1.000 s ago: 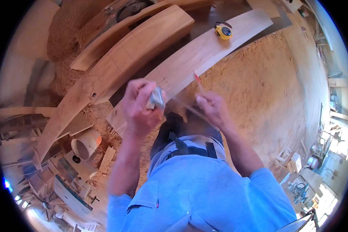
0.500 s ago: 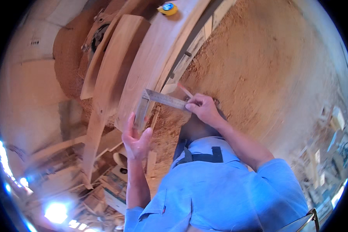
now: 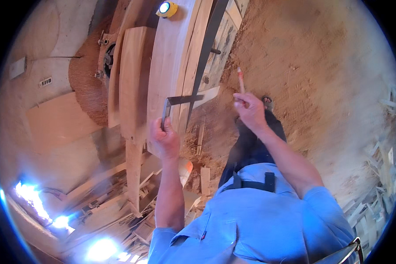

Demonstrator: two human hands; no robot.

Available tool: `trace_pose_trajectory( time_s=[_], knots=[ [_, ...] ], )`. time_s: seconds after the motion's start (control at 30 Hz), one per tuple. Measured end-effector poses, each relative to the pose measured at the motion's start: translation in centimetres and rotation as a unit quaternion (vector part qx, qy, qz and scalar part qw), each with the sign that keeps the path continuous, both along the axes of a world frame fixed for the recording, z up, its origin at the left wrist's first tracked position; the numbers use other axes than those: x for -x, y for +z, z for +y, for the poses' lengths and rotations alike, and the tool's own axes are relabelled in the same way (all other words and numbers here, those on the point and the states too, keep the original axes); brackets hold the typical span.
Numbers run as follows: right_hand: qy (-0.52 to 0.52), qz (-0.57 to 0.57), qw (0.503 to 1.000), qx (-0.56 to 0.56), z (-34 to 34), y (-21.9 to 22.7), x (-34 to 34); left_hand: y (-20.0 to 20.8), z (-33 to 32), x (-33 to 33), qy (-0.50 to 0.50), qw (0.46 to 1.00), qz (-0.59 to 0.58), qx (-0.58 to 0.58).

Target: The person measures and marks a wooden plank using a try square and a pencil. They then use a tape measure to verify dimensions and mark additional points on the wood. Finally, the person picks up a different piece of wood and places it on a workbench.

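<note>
My left hand [image 3: 166, 140] is closed round the stock of a try square [image 3: 182, 100]. Its metal blade reaches to the right across the near end of a long pale wooden board [image 3: 168, 61] and past the board's edge. My right hand [image 3: 251, 111], apart from the board over the dirt floor, has its fingers round a pencil [image 3: 240, 80] with a reddish upper part, pointing away from me. Farther up the board sits a yellow tape measure [image 3: 167, 9].
Left of the board lie more shaped planks [image 3: 134, 79] beside a heap of brown sawdust [image 3: 86, 83]. Offcuts [image 3: 141, 229] litter the near left, and a scrap pile [image 3: 374, 198] lies at the right. Metal pegs [image 3: 215, 51] stick out along the bench's right side.
My right hand has let go of the square's blade and moved right and away with the pencil. My left hand, open beside the stock before, has closed on it.
</note>
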State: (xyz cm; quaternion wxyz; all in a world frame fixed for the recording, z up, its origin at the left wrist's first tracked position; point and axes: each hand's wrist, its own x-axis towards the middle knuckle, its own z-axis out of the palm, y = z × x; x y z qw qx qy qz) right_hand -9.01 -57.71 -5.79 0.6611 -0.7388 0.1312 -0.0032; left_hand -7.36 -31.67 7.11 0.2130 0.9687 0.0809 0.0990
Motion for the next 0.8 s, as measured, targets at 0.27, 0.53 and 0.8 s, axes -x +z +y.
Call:
trace_pose_trajectory(
  time_s=[0.27,0.53,0.8],
  knots=[
    [-0.012,0.084,0.996,-0.027,-0.5,-1.4,4.0,-3.8,1.4,-1.0,-0.067,0.985,-0.109,-0.116],
    [0.02,0.061,0.994,-0.094,1.9,1.8,3.7,-4.7,2.0,-1.3,-0.099,0.977,-0.149,-0.115],
    [0.081,0.034,0.977,-0.193,2.1,5.5,0.9,-4.4,1.6,-1.3,-0.124,0.969,-0.162,-0.137]
  ],
)
